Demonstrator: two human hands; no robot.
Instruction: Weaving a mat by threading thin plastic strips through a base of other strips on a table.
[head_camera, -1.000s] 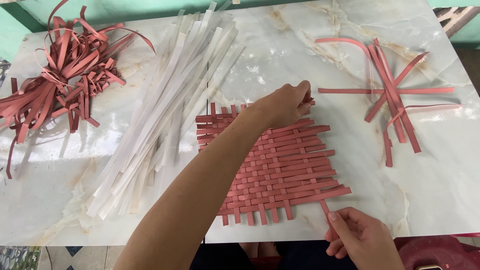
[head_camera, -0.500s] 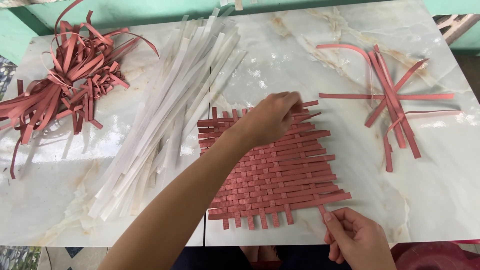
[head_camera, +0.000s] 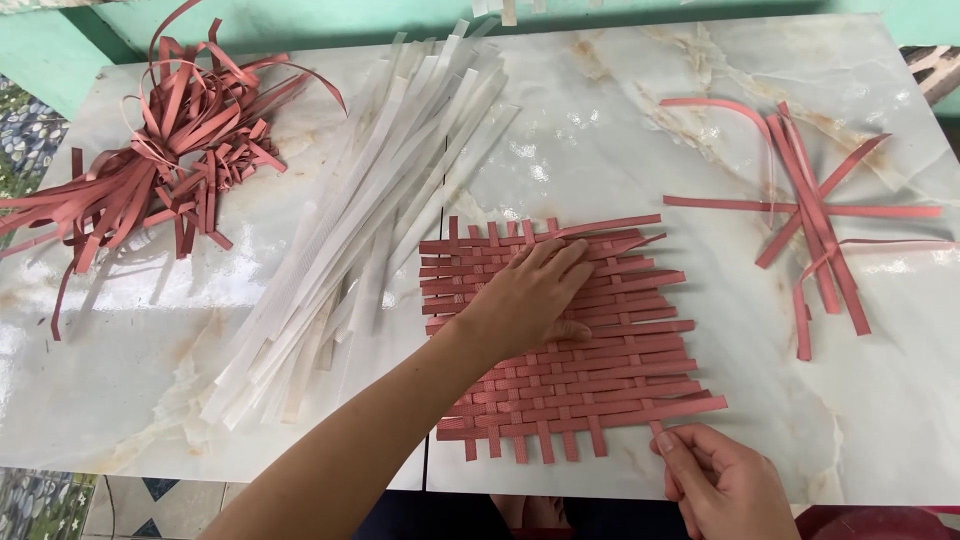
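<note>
A square mat woven from red strips (head_camera: 600, 390) lies on the marble table near its front edge. My left hand (head_camera: 525, 300) rests flat on the middle of the mat, fingers spread and pointing to the far right. At the mat's near right corner, my right hand (head_camera: 715, 480) pinches the end of a red strip that sticks out of the weave there.
A long bundle of white strips (head_camera: 370, 210) lies diagonally left of the mat. A tangled heap of red strips (head_camera: 170, 160) sits at the far left. A few loose red strips (head_camera: 810, 210) lie crossed at the right. The marble tabletop (head_camera: 620, 110) ends just below the mat.
My left hand has slid from the mat's far edge toward me and now lies flat on its middle. My right hand has stayed at the near right corner.
</note>
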